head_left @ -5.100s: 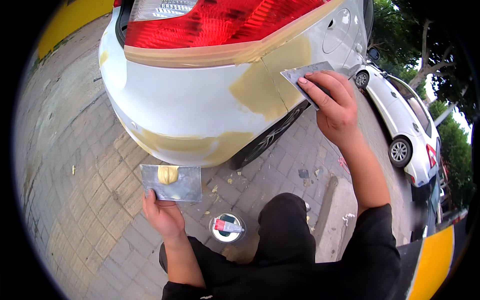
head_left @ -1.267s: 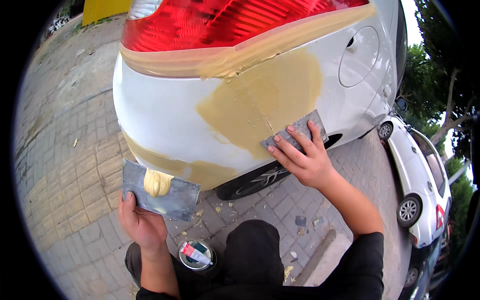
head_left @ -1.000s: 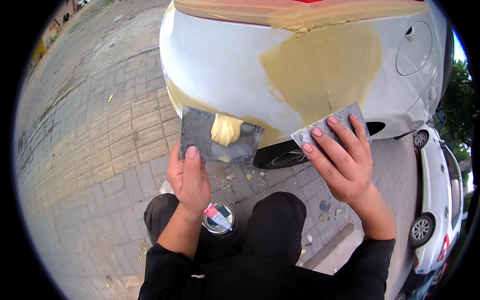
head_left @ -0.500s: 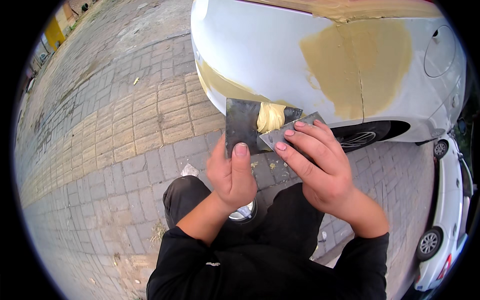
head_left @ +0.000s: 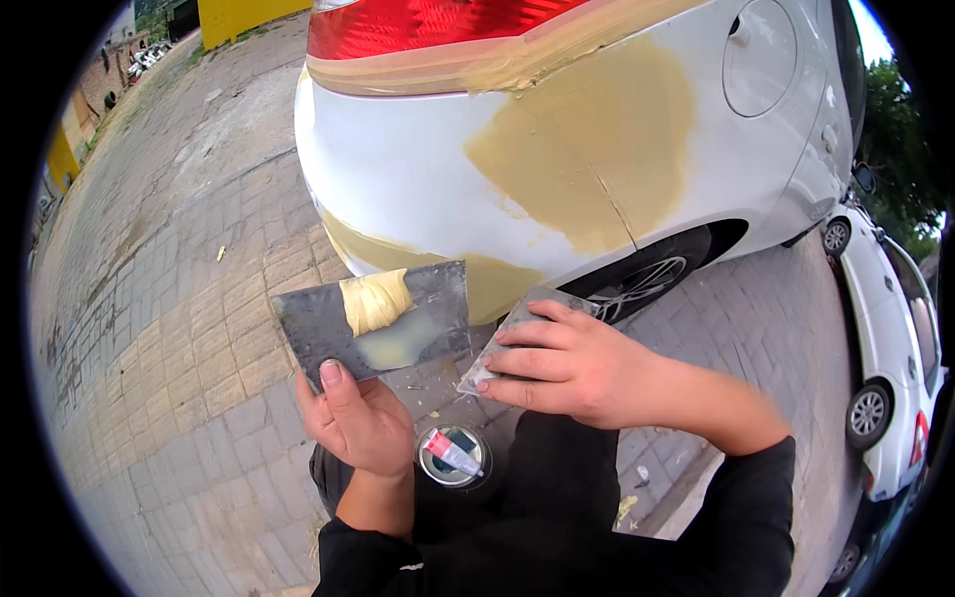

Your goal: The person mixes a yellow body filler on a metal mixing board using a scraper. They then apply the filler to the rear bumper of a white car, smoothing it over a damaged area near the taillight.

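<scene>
My left hand (head_left: 353,418) grips a flat grey metal plate (head_left: 296,320) carrying a pale yellow lump of putty (head_left: 374,298) and a paler smear. Close to its right, my right hand (head_left: 567,373) holds a second metal spreader (head_left: 476,374) at a slant, fingers spread over its back. Beyond them is the white car's rear corner (head_left: 388,159), with a broad tan filler patch (head_left: 577,134) crossed by a thin seam, another patch (head_left: 492,281) low on the bumper, and tan tape (head_left: 418,75) under the red tail lamp (head_left: 428,22).
A round tin (head_left: 476,476) with a red-and-white tube (head_left: 453,450) across it is between my black-clad legs. The car's wheel (head_left: 642,284) is right of my hands. Another white car (head_left: 880,328) stands at right, near a concrete curb (head_left: 686,507). A yellow wall (head_left: 239,20) is behind.
My right spreader left the car's patch, reached the putty on my left plate, and has since turned and drawn slightly right. The putty lump looks more folded. The view has tilted back up.
</scene>
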Demonstrator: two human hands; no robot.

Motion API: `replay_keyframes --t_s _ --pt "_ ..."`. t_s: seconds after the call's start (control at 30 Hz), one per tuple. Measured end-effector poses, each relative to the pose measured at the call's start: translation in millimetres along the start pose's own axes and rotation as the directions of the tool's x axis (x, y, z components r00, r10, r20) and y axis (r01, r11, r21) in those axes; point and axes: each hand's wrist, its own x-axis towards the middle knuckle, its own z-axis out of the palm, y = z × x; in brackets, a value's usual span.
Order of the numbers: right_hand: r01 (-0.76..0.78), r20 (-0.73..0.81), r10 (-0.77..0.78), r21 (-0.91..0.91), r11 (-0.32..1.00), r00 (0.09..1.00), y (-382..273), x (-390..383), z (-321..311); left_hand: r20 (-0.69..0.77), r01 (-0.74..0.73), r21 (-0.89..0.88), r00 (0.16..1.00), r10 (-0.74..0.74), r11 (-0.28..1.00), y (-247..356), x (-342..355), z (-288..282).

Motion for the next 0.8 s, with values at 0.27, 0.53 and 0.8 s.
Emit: replay_keyframes --t_s 0.27,0.53,0.8 --pt "-0.136 -0.25 -0.156 -0.844 0.518 0.956 65.8 0.8 -96.6 0.053 0.096 -0.036 0.994 -0.094 0.995 0.8 4.7 -5.4" --pt "-0.123 -0.253 -0.249 -0.889 0.442 0.935 79.1 23.3 -113.8 0.02 0.085 -0.012 0.996 -0.085 0.996 -3.1 6.2 -9.4" --pt "-0.119 -0.235 -0.185 -0.867 0.484 0.954 112.3 -24.9 -95.6 0.068 0.124 -0.05 0.99 -0.12 0.991 -10.7 8.5 -13.5"
